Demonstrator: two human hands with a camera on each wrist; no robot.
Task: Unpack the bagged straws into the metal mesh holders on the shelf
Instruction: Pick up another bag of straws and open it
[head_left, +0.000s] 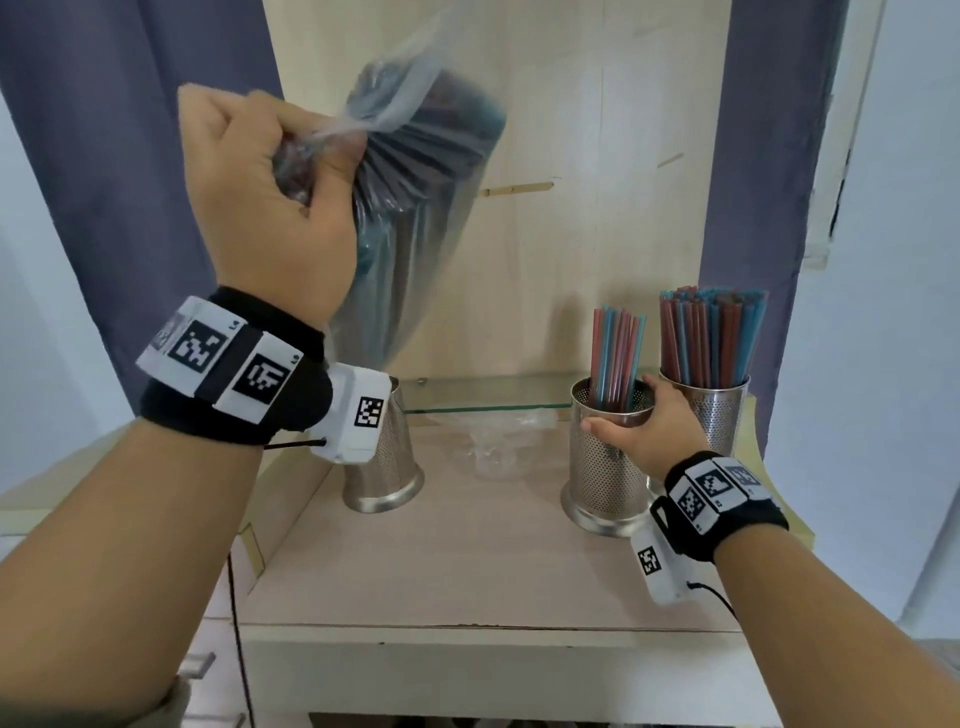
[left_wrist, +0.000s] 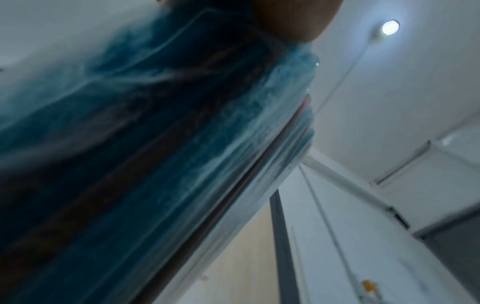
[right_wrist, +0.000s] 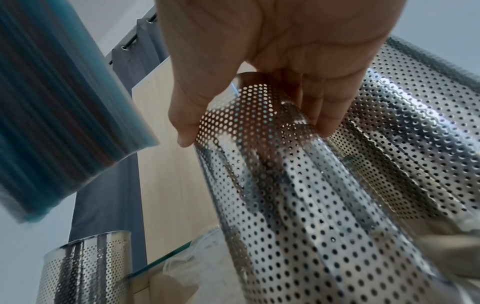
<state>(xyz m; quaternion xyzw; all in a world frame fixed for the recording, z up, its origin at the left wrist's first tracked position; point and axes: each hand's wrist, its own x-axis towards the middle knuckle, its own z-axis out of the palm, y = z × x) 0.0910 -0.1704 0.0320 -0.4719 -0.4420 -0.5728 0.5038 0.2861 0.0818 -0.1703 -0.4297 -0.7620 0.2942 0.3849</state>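
Head view showed the left hand (head_left: 270, 197) raised high, fist curled round the gathered neck of a clear bag of straws (head_left: 415, 208). The bundle hung below the fist with its long axis close to upright, its lower end tipped toward the back panel, above the empty left holder (head_left: 387, 467).

The right hand (head_left: 649, 426) was low on the shelf (head_left: 467, 561), thumb and fingers wrapped round the rim of the middle holder (head_left: 605, 467), which stood upright and held a thin clump of red and blue straws (head_left: 618, 353). A fuller right holder (head_left: 719, 410) stood just beside it.

So the bag was up and to the left of the held holder, well apart. I judged the left hand would carry it, being the only hand on it; whether the bag's mouth was open I could not tell.
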